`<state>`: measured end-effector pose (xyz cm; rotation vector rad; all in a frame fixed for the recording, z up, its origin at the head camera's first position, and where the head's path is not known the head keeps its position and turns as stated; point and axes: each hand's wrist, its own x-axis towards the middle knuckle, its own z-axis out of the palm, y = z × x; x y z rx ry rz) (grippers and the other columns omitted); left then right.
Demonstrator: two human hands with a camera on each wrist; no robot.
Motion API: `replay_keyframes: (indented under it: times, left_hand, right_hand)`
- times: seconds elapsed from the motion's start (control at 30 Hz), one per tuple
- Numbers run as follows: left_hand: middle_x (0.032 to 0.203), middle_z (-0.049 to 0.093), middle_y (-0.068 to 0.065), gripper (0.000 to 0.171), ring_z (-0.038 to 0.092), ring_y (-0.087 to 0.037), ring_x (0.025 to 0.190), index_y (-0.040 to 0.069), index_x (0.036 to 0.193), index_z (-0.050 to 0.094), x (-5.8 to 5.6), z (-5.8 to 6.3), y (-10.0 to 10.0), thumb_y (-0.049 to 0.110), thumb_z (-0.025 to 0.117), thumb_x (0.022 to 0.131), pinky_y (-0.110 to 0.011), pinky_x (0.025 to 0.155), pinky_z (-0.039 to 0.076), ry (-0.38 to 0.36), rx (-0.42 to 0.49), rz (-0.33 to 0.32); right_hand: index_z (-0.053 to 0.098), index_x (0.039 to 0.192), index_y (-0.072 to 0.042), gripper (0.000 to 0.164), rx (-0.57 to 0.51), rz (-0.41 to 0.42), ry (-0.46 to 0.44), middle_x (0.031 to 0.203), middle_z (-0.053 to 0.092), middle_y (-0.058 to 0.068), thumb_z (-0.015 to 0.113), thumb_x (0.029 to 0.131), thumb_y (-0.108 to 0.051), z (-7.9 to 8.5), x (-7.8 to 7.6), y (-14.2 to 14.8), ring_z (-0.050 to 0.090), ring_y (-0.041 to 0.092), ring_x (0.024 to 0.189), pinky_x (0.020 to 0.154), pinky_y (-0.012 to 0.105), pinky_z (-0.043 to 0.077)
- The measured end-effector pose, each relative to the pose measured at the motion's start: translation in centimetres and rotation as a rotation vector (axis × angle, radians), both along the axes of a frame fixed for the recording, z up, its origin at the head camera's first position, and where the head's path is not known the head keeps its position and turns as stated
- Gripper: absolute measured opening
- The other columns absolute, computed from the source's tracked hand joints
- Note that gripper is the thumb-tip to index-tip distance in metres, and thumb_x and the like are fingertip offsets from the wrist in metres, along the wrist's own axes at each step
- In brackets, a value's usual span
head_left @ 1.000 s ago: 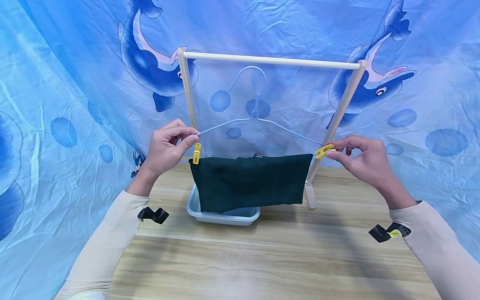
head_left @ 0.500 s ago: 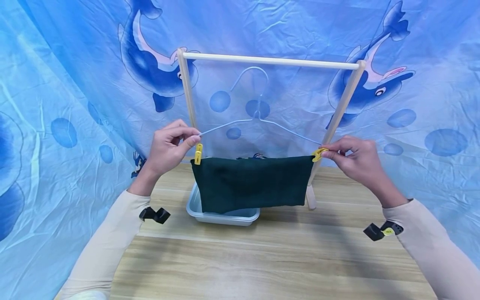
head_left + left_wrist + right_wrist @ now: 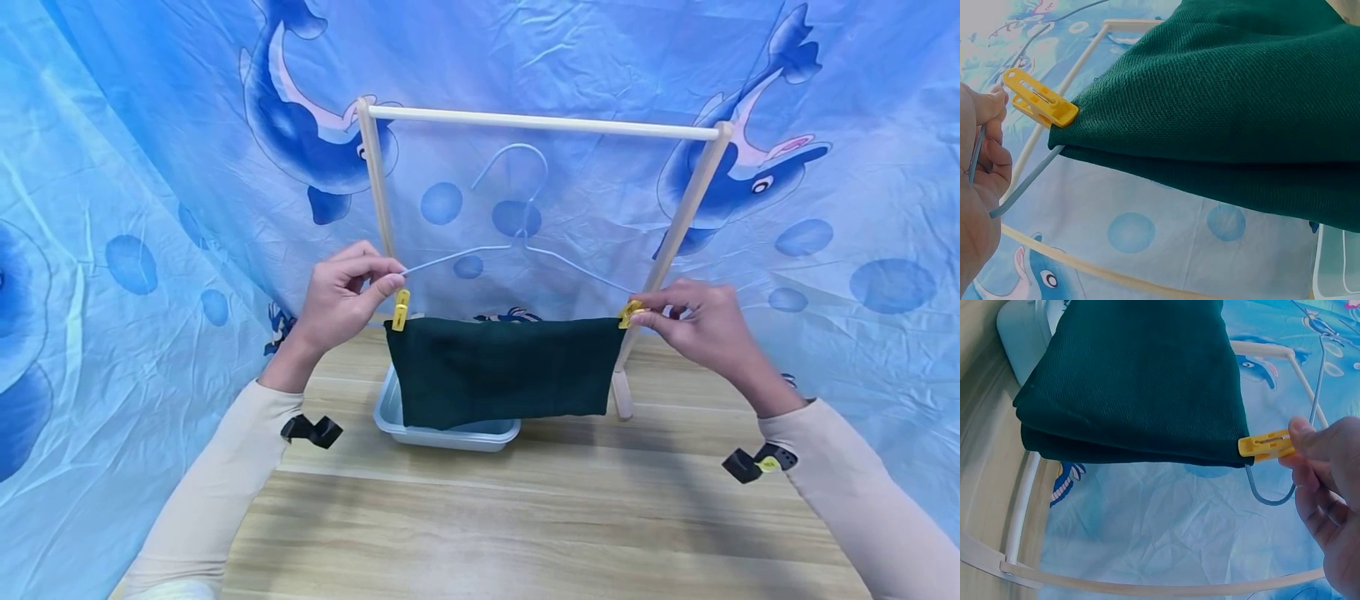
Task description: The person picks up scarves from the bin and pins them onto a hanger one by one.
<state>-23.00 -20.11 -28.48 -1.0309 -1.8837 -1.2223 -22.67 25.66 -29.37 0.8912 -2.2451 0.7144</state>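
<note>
A dark green cloth (image 3: 506, 371) hangs folded over the lower bar of a pale blue wire hanger (image 3: 480, 249). My left hand (image 3: 343, 292) grips the hanger's left end. Just beside it, a yellow clothespin (image 3: 1041, 100) clamps the cloth's left top corner to the bar, and those fingers do not hold it. At the other end, my right hand (image 3: 693, 325) pinches a second yellow clothespin (image 3: 1266, 445) between thumb and fingers. In the right wrist view its tip sits over the cloth's right top corner at the bar. The hanger's hook points up, apart from any rail.
Behind the hanger stands a wooden rack with a white top rail (image 3: 540, 122). A light blue plastic tray (image 3: 450, 439) is on the wooden table (image 3: 480, 517), partly hidden under the cloth. A blue dolphin-print curtain (image 3: 585, 58) surrounds the table.
My right hand has moved left with its clothespin, from beyond the cloth onto its right corner. The hanger has shifted slightly right and down. The left hand has barely moved.
</note>
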Motion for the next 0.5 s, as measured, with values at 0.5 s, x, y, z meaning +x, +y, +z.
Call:
replay_keyframes:
  times: [0.5]
  left_hand:
    - [0.077,0.058,-0.004,0.018,0.037,-0.012,0.061,-0.005,0.094,0.077,-0.25,-0.21,-0.24,-0.019,0.07,0.084,-0.023,0.054,0.027,-0.023,0.007,-0.006]
  right_hand:
    - [0.079,0.112,-0.008,0.043,-0.007,-0.003,0.016,0.086,0.076,0.006,0.09,0.071,-0.004,-0.23,0.07,-0.15,0.06,0.004,0.073,0.062,0.011,0.046]
